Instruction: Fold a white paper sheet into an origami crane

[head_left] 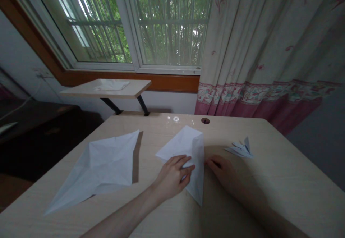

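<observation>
A white sheet of paper [198, 159], folded along its right side, lies on the desk in front of me. My left hand [176, 173] rests on this paper with its fingers stretched out over the surface. Just off the paper's right edge is my right hand [219, 168], its fingers curled and the thumb and forefinger close together. Whether a bit of the edge sits between those fingertips I cannot make out. To the left spreads a larger creased white sheet [107, 166], its corners lifted a little. A small folded paper figure [241, 149] stands beyond my right hand.
The pale wooden desk [280, 180] has a round cable hole [205, 121] near its back edge. A raised shelf [134, 90] at the back left bears a crumpled white paper [111, 84]. Behind are a barred window and a long curtain [242, 51].
</observation>
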`<state>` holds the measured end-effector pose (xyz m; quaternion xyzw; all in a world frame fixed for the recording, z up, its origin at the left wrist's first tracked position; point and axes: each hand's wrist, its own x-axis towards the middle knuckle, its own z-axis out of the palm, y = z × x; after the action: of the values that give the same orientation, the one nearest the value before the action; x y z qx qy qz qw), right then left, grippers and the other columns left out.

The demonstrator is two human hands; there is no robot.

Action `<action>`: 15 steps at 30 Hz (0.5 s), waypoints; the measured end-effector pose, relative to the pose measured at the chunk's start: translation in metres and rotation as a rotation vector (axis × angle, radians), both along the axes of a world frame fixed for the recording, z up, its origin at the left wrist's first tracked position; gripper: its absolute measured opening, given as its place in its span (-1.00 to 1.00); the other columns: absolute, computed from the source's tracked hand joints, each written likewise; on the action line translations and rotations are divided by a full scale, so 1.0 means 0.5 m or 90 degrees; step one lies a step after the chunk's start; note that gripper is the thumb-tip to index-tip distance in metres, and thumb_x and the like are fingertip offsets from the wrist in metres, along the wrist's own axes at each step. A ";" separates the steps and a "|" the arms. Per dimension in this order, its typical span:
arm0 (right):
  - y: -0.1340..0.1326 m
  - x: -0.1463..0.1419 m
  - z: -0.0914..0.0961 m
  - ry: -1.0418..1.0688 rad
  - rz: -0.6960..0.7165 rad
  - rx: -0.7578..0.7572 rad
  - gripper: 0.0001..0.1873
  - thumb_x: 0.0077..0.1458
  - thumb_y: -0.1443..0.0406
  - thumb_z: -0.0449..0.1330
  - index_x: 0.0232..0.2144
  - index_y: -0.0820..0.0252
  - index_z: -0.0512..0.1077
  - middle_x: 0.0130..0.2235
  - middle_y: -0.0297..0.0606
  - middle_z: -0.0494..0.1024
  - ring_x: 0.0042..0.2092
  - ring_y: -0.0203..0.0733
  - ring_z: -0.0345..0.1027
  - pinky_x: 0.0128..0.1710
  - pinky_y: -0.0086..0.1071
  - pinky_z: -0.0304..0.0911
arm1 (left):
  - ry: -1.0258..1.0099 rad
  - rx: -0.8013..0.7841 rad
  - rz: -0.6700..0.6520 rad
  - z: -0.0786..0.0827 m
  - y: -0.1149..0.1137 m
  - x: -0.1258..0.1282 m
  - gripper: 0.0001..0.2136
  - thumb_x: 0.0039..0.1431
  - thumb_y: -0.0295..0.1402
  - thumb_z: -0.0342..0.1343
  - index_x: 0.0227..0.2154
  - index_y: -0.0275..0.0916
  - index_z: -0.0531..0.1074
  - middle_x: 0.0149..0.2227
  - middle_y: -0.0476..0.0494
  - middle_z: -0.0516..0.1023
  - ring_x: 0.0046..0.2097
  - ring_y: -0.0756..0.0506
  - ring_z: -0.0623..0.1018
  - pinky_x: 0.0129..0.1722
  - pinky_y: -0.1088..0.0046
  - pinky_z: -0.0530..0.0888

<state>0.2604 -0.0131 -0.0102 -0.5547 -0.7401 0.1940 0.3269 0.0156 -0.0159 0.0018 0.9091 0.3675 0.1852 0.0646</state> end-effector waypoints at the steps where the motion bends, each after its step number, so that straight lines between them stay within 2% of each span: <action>1: 0.000 -0.001 0.000 0.003 0.002 -0.002 -0.73 0.24 0.35 0.05 -0.48 0.09 0.44 -0.39 -0.26 0.60 -0.33 -0.11 0.52 -0.32 -0.30 0.40 | -0.002 0.000 -0.001 0.000 0.000 0.000 -0.65 0.23 -0.46 0.11 0.06 -0.10 0.54 0.19 -0.17 0.48 0.18 -0.28 0.47 0.14 0.06 0.46; 11: -0.002 -0.011 -0.013 -0.008 -0.025 -0.015 -0.74 0.24 0.29 0.05 -0.47 0.09 0.44 -0.37 -0.22 0.60 -0.31 -0.06 0.51 -0.26 -0.25 0.39 | -0.010 -0.003 0.000 -0.005 0.000 -0.001 -0.66 0.24 -0.45 0.13 0.05 -0.10 0.54 0.19 -0.17 0.48 0.19 -0.27 0.47 0.14 0.07 0.46; 15: -0.003 -0.013 -0.014 -0.023 -0.002 -0.023 -0.74 0.23 0.31 0.04 -0.46 0.10 0.45 -0.36 -0.21 0.61 -0.29 -0.06 0.51 -0.24 -0.26 0.38 | -0.017 0.006 -0.004 -0.007 0.000 -0.001 -0.66 0.24 -0.45 0.13 0.05 -0.09 0.54 0.19 -0.17 0.48 0.19 -0.27 0.46 0.14 0.07 0.46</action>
<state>0.2537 -0.0144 -0.0171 -0.5655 -0.7413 0.1965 0.3034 0.0151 -0.0157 -0.0019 0.9078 0.3631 0.1991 0.0657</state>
